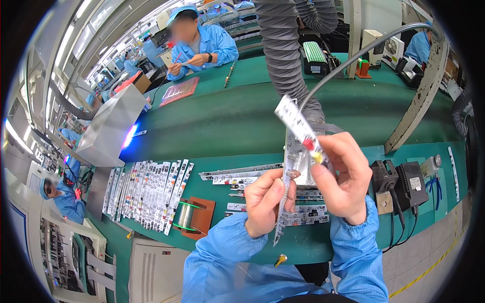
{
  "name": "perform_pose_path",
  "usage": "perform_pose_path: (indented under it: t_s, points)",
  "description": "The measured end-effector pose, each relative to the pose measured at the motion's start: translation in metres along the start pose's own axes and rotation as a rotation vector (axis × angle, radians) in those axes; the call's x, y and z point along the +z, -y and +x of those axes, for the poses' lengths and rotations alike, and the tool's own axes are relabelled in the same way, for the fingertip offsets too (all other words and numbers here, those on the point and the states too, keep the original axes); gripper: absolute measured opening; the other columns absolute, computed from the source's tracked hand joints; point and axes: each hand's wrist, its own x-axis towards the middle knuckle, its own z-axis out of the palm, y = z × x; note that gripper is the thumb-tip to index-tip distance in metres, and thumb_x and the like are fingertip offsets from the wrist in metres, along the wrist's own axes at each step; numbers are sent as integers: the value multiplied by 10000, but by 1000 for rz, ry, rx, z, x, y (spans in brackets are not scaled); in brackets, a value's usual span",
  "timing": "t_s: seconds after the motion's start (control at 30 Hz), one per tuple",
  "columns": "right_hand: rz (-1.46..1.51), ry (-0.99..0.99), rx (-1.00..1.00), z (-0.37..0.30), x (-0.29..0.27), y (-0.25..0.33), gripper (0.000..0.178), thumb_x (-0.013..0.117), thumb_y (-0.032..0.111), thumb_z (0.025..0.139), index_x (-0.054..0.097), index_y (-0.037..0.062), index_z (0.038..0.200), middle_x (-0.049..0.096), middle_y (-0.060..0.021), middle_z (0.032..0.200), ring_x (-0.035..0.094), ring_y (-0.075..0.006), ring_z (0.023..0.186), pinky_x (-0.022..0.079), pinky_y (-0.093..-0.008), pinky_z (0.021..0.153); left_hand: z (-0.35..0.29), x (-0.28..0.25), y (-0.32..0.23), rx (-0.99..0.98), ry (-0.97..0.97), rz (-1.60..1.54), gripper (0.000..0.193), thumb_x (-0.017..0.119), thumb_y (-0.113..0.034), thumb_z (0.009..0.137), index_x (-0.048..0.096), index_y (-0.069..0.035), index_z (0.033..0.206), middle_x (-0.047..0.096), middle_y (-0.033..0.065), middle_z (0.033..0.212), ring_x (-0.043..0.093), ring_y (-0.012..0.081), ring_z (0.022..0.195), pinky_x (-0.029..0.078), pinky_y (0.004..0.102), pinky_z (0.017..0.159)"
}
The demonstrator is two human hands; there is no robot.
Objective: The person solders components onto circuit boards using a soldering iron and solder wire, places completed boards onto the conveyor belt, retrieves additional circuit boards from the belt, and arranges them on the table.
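Two narrow circuit boards are raised in front of me above the green bench. My left hand (pixel 267 199) pinches one circuit board strip (pixel 279 224), turned nearly edge-on, between thumb and fingers. In my right hand (pixel 343 177) is a white circuit board strip (pixel 295 121) with black parts and a red and a yellow connector near my fingertips. It slants up to the left, its lower end hidden by the fingers. The two boards overlap in view; whether they touch, I cannot tell. Below my hands lie several more circuit boards (pixel 307 214) on the bench.
Rows of similar strips (pixel 146 194) lie at left, beside a solder wire spool (pixel 186 216) on a brown stand. A grey duct (pixel 283 55) hangs ahead. Black soldering station boxes (pixel 410 184) with cables stand at right. Across the bench sits a co-worker (pixel 199 45); a metal hood (pixel 113 126) glows blue at left.
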Motion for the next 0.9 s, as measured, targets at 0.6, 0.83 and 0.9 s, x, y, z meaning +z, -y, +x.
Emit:
perform_pose_path:
  t_s: [0.6,0.83,0.9]
  points:
    - [201,-107,174,-2,-6,4,360,587,-45,737,545,-102,1089,528,-117,963,561,-144,807,468,-243,662,7,-7,-2,17,11,-110,360,374,-192,977,502,88,1163,545,95,730,489,105,553,437,237,497]
    - [437,-352,145,-4,-9,12,492,583,73,854,417,-73,1293,538,-160,1139,574,-128,695,522,-251,542,7,-5,-13,-26,75,-39,410,359,-212,986,463,108,1220,554,88,764,499,104,601,454,236,556]
    - [401,-404,126,-7,-14,18,487,560,117,876,409,-69,1299,538,-188,1148,554,-129,622,516,-260,514,-3,-8,-25,-21,102,60,388,394,-170,978,452,101,1249,574,80,819,500,89,663,444,228,593]
